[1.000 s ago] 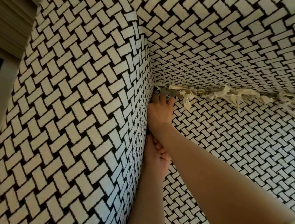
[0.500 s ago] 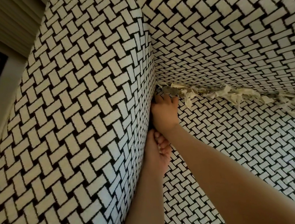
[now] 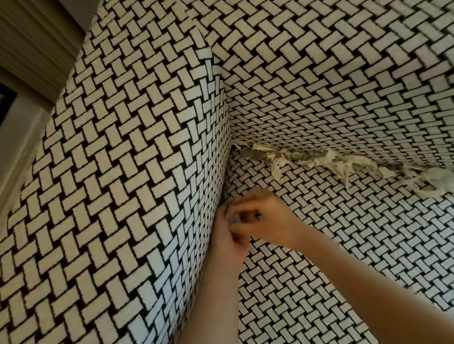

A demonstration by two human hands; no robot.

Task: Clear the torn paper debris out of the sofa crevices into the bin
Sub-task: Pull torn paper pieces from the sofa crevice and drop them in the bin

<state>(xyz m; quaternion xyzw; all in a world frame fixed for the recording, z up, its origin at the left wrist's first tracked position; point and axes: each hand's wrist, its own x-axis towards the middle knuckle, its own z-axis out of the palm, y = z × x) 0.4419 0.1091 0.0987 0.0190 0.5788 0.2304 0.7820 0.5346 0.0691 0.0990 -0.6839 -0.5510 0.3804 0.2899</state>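
Where the armrest (image 3: pixel 141 206) of the sofa (image 3: pixel 309 96) meets the seat cushion (image 3: pixel 365 255), both hands come together just in front of the side crevice. The left hand (image 3: pixel 230 242) lies against the inner face of the armrest with its fingers curled toward the gap, and the right hand (image 3: pixel 268 220) reaches in from the right, over the cushion, its fingers bent and touching those of the left hand. Both are blurred. A small greyish patch shows between the fingertips, but whether either hand has hold of anything cannot be told. The torn paper debris (image 3: pixel 315 161) sits well apart from the hands, wedged in a ragged line along the crevice between the backrest (image 3: pixel 347 51) and the seat cushion. It starts at the corner beside the armrest and runs off to the right, with pale shreds hanging out onto the cushion and a looser clump at the right end. All the upholstery carries a black-and-white basket-weave pattern. Beyond the armrest, at the upper left, a dark-edged frame (image 3: pixel 3 109) and a ribbed beige surface (image 3: pixel 16 34) are visible.
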